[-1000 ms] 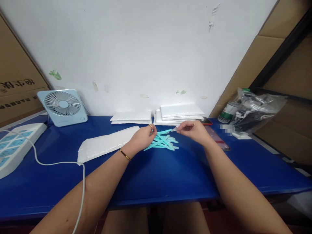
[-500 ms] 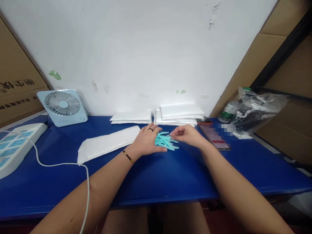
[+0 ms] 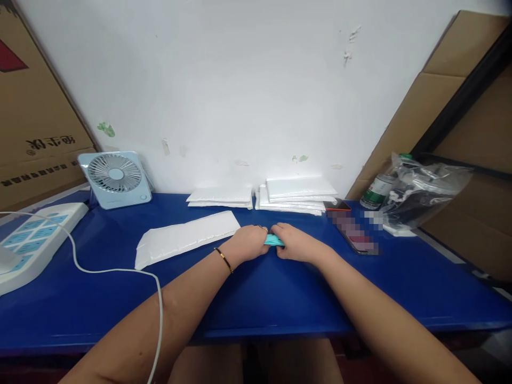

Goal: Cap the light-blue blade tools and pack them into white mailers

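My left hand (image 3: 248, 244) and my right hand (image 3: 293, 244) are pressed together over a bundle of turquoise plastic sticks (image 3: 274, 240) on the blue table (image 3: 280, 288). Both hands have their fingers closed round the bundle from either side. Only a small part of the sticks shows between them. A gold bracelet sits on my left wrist, and rings are on that hand. A white padded envelope (image 3: 188, 237) lies flat just left of my left hand.
Stacks of white padded envelopes (image 3: 296, 193) lie against the wall. A phone (image 3: 354, 234) lies to the right, beside a bottle (image 3: 376, 191) and a plastic bag (image 3: 424, 189). A small fan (image 3: 116, 178), a power strip (image 3: 28, 242) and a white cable (image 3: 112, 271) are at left.
The spread-out sticks have been gathered into a bundle between both hands, which closed in from either side. The camera view has shifted slightly.
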`<state>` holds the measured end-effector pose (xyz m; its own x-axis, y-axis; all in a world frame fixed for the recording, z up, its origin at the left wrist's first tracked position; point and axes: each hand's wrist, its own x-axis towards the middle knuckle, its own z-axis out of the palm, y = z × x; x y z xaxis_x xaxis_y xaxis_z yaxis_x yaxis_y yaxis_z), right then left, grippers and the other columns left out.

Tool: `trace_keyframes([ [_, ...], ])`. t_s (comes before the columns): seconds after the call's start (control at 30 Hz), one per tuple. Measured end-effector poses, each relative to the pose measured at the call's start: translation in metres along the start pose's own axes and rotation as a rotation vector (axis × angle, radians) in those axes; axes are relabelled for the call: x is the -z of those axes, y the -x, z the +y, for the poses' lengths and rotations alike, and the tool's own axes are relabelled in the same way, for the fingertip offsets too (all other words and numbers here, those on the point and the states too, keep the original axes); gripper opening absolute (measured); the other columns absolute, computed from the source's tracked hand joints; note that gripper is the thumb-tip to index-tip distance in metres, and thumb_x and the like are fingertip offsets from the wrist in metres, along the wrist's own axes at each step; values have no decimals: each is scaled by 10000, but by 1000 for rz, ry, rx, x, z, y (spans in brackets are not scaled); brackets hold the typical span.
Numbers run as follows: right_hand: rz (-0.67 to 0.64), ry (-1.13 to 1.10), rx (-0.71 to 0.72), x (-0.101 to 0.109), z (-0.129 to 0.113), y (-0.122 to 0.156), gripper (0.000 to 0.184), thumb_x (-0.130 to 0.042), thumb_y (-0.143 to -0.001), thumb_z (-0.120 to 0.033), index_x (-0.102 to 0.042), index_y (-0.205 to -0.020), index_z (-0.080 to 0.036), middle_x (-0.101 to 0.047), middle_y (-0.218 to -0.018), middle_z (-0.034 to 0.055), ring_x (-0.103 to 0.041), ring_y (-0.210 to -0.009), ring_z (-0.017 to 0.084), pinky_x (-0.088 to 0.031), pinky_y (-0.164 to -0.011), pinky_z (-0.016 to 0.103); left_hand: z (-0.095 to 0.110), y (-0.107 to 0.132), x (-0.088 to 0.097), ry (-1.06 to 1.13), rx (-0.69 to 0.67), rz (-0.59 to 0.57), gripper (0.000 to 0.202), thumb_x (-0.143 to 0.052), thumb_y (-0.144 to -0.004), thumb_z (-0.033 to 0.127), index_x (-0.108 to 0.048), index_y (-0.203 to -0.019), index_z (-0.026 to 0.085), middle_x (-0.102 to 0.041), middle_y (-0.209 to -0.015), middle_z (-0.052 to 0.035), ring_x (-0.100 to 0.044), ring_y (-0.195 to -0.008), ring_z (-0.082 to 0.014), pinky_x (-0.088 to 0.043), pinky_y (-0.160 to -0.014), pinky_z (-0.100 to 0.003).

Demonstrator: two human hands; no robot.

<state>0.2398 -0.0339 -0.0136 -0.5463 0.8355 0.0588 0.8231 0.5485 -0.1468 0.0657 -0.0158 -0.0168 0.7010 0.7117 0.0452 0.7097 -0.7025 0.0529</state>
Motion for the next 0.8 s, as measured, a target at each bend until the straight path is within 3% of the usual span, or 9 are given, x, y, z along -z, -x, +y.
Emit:
trace_keyframes([
  [0.13,-54,107,-54,1,-6,-1,229,-588,-642,-196,-587,-868,-158,-611,-872,81,-580,-762,216,-404,-634,284,9,0,-1,-43,45,46,155,-556,-735,274,-583,-833,157,-646,-888,-111,-627,-828,-261,-484,-671,-332],
  [0.23,56,30,-73,7,-1,4,249,-610,-656,-220,-610,-900,-172,-625,-886,68,-592,-784,218,-418,-651,289,11,1,2,-53,91,101,175,-510,-767,217,-557,-926,161,-655,-869,-102,-639,-809,-259,-486,-672,-341],
  [0.33,302,-300,-67,13,9,6,410,-631,-721,-366,-588,-1096,-204,-618,-1053,67,-582,-947,222,-447,-784,311,7,2,7,-42,191,131,225,-456,-821,237,-502,-1034,179,-662,-822,-87,-651,-751,-259,-483,-640,-344],
  [0.43,573,-738,-193,9,12,1,519,-388,-867,-556,-514,-1242,-221,-581,-1205,81,-534,-1114,222,-444,-878,342,5,1,9,-13,224,136,210,-443,-829,258,-484,-1026,197,-665,-811,-74,-653,-734,-264,-477,-604,-337],
  [0.53,545,-984,-260,2,6,-7,603,-207,-908,-590,-524,-1242,-201,-622,-1161,95,-564,-1097,223,-461,-873,352,7,2,9,6,213,128,212,-446,-828,256,-484,-1028,202,-669,-830,-73,-656,-744,-253,-476,-608,-323],
  [0.6,519,-919,-201,2,1,-8,568,-259,-904,-578,-524,-1244,-208,-606,-1195,91,-551,-1121,219,-440,-916,358,7,3,9,-9,220,115,231,-468,-817,251,-487,-1041,198,-671,-853,-82,-658,-770,-252,-478,-629,-321],
  [0.7,577,-502,-128,7,-6,-2,624,-518,-789,-570,-466,-1302,-218,-489,-1339,102,-430,-1245,256,-330,-1028,408,8,4,12,-68,210,102,225,-500,-793,219,-509,-1015,181,-671,-847,-96,-658,-797,-265,-482,-650,-331],
  [0.77,464,-216,-113,11,-12,2,785,-685,-646,-508,-438,-1321,-193,-501,-1318,131,-428,-1231,306,-310,-1027,446,12,5,15,-98,182,98,227,-512,-788,203,-518,-1011,162,-668,-832,-109,-658,-802,-270,-485,-659,-339],
  [0.8,360,-120,-133,11,-16,3,774,-709,-622,-453,-456,-1300,-179,-558,-1245,139,-484,-1168,317,-346,-986,447,15,5,17,-103,173,93,230,-503,-795,192,-518,-1021,150,-667,-818,-114,-658,-795,-267,-485,-659,-337],
])
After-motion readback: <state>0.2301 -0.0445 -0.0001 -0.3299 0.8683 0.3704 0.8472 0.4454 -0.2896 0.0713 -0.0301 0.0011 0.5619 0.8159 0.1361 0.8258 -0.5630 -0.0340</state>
